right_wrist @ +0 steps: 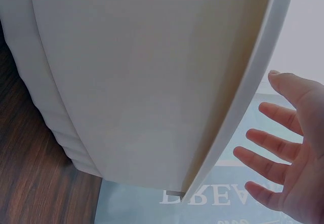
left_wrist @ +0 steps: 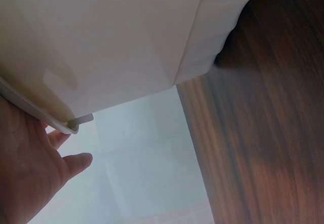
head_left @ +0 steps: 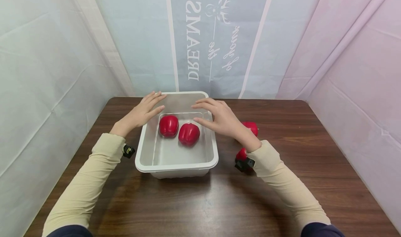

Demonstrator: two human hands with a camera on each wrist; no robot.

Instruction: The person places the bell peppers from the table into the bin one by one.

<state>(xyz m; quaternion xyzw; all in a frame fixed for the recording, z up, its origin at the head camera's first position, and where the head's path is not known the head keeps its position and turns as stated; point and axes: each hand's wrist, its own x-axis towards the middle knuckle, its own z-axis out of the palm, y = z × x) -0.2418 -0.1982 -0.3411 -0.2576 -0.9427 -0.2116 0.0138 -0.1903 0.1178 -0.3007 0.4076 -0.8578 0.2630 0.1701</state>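
Observation:
A white plastic tub (head_left: pixel 177 166) stands on the table with two red bell peppers inside, one (head_left: pixel 168 126) at the left and one (head_left: pixel 189 134) nearer the middle. My left hand (head_left: pixel 140 112) hovers at the tub's far left rim, fingers extended over it; the left wrist view shows this hand (left_wrist: pixel 33 165) beside the rim. Over the right rim is my right hand (head_left: pixel 220 118), thumb and fingers spread and nothing in its grasp. In the right wrist view its fingers (right_wrist: pixel 273 142) are apart from one another, just outside the tub wall (right_wrist: pixel 136 82).
Right of the tub, one red pepper (head_left: pixel 250 127) lies partly behind my right forearm. Another red pepper (head_left: pixel 241 155) is mostly hidden by the wrist camera (head_left: pixel 245 164). Cloth walls with printed lettering (head_left: pixel 193 40) enclose the brown wooden table (head_left: pixel 188 209).

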